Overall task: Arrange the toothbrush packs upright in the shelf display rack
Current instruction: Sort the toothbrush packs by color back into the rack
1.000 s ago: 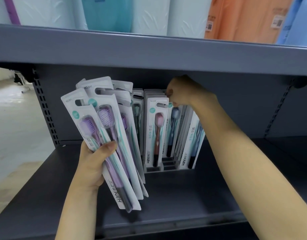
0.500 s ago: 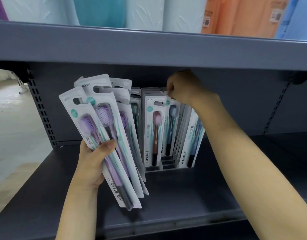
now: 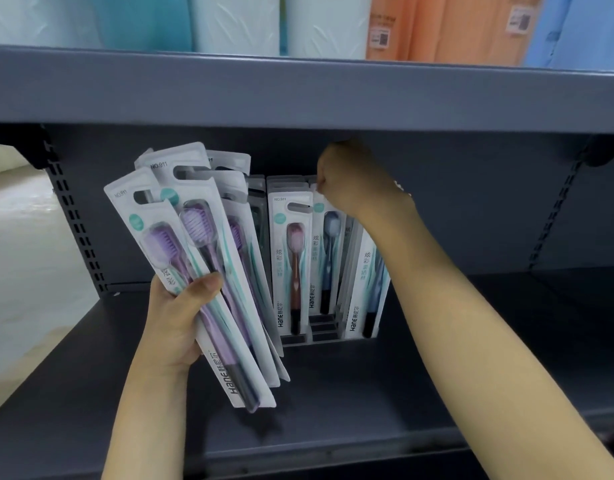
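Left hand point(image 3: 170, 327) fingers clench spare packs point(image 3: 208, 271) as supply; right hand point(image 3: 354, 185) fingers pinch a pack point(image 3: 328, 258) top, keeping it upright in the rack point(image 3: 319, 336).

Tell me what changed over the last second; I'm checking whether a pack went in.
Little changed. The right hand stays at the top of the blue toothbrush pack in the display rack, no release visible. The left hand keeps its grip on the fanned purple packs.

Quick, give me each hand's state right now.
Left hand: holds a fanned bundle of white card toothbrush packs with purple brushes.
Right hand: fingers curled, pinching the top of a blue-brush pack in the rack.
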`<state>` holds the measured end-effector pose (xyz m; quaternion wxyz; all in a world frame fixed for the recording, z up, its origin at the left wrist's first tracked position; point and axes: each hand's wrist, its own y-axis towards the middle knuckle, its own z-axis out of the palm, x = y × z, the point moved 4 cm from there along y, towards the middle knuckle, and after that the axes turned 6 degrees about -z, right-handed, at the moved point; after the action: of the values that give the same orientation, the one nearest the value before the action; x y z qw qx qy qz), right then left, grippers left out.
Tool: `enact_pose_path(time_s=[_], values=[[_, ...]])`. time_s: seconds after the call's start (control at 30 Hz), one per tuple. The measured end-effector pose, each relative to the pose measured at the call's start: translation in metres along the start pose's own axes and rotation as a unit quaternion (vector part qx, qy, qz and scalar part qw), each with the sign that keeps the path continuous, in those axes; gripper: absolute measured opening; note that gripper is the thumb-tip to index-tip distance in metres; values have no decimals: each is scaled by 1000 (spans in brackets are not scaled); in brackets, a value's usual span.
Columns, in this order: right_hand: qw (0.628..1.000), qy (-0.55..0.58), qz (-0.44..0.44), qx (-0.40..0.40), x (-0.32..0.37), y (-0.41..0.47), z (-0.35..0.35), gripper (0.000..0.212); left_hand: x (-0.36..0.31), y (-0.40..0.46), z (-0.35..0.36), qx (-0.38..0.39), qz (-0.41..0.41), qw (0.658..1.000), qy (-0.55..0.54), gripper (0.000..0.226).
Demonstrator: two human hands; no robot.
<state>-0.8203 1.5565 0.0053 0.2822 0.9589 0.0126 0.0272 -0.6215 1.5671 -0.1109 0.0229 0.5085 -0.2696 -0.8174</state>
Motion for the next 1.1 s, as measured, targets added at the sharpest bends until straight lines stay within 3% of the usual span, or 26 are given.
enact_pose_path(time_s=[0.3,0.47,0.57,0.73,0.93,1.1], values=[[1000,-14,-18,11,5,-3,-4,16,1,-2,-10,-36,-6,999,18,35],[991,0,-36,-126,28,-6,-8,14,-2,-2,-18,-46,-4,999,25,33],[985,49,-69,-147,47,0,0,24,-2,-3,-22,-53,-14,998,23,41],[990,-10,-107,-91,71,14,21,26,-3,-1,-36,-58,-24,998,7,35],[996,-49,-73,-26,75,30,36,19,-5,1,-50,-54,-27,998,1,33],[997,-31,-57,-33,73,30,40,23,-4,1,-56,-43,-32,999,0,33]])
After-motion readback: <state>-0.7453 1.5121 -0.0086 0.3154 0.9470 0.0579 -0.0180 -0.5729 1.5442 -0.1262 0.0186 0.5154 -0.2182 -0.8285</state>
